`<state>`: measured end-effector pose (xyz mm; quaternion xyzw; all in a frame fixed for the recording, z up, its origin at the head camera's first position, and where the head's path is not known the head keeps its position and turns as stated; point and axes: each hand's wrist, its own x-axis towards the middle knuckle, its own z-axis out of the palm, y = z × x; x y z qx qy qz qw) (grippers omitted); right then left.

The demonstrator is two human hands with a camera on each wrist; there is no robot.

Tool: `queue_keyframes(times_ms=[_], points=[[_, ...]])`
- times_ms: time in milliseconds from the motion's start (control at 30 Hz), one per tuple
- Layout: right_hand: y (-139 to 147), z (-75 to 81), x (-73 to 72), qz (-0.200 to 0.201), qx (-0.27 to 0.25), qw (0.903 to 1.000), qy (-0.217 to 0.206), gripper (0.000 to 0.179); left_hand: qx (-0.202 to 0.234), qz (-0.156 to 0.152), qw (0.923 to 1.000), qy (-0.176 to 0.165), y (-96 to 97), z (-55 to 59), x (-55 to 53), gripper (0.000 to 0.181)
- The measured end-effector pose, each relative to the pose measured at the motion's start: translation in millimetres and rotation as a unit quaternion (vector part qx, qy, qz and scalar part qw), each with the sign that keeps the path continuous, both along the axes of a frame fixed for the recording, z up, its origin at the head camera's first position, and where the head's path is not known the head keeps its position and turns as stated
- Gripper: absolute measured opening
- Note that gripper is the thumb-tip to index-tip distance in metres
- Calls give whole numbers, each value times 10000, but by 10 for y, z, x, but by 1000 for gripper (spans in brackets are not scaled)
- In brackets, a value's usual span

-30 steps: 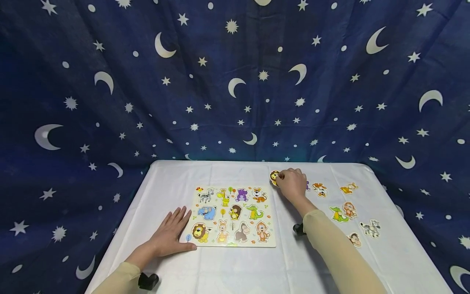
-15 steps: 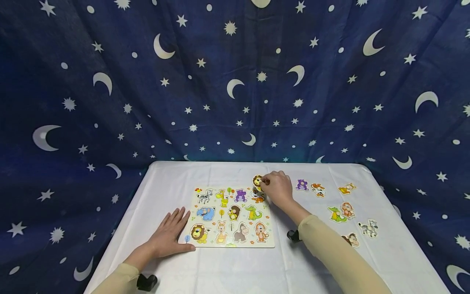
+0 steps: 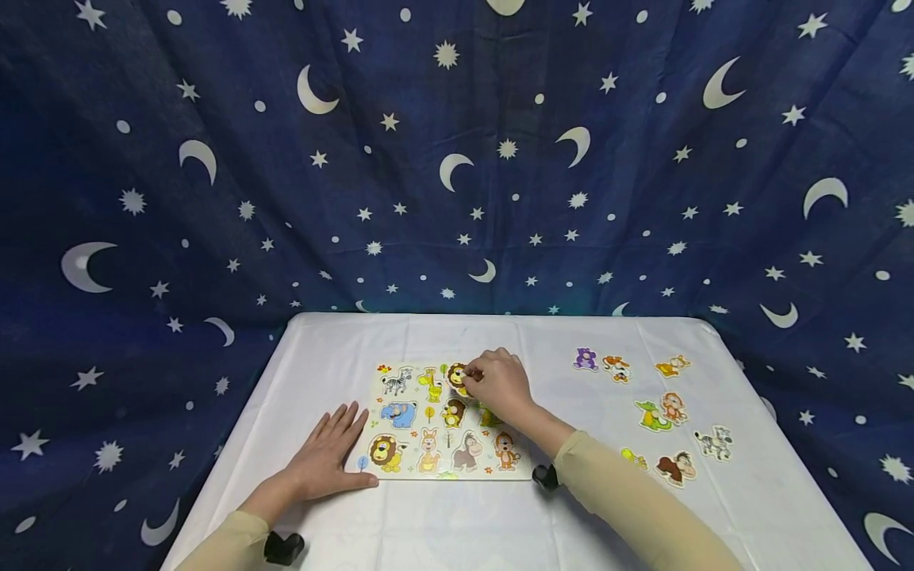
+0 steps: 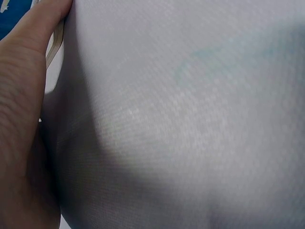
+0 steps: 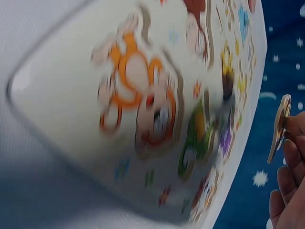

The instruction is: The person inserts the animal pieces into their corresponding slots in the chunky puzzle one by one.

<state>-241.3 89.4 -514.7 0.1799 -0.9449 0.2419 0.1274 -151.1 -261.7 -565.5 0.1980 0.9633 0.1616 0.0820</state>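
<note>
My right hand (image 3: 502, 386) pinches a lion puzzle piece (image 3: 457, 379) between thumb and fingers, above the upper part of the puzzle board (image 3: 524, 466). In the right wrist view the piece (image 5: 280, 129) is seen edge-on, raised off the board. The board shows rows of animal pictures, with a lion picture (image 3: 386, 453) at its lower left. My right hand covers part of its upper right. My left hand (image 3: 324, 456) lies flat with fingers spread along the board's left side, thumb at the lower left corner. Its thumb side (image 4: 24, 105) shows beside the white cloth.
Several loose animal pieces lie right of the board: a purple one (image 3: 585, 359), a crocodile (image 3: 652, 416), a monkey (image 3: 673, 408), a zebra (image 3: 714, 442) and a gorilla (image 3: 675, 469). A yellow piece (image 3: 634, 458) is partly behind the right sleeve. A starry curtain (image 3: 400, 159) hangs behind the table.
My right hand has carried the lion piece leftward from the table's back right to over the board. More loose pieces are now uncovered. My left hand has stayed in place.
</note>
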Motion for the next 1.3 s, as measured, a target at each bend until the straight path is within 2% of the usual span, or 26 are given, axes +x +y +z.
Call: queue_keyframes(times_ms=[167,400,733,1000,1300], points=[[-188,-19,98,270,131,9995,-85,7,4,25,10000,52,-7,-25,-1,124],[-394,-53,198,599,102,9982,4,5,22,17,10000,58,-12,-38,-6,124],[-730,-81,354,977,128,9950,-175,6,-22,-38,10000,62,-35,-50,-29,122],[-971,-155,471,1184,357,9921,-220,4,14,-72,10000,-1,-31,-37,-28,122],[-1117,-243,560,1434,712,9869,-196,5,13,-90,10000,15,-31,-41,-27,121]])
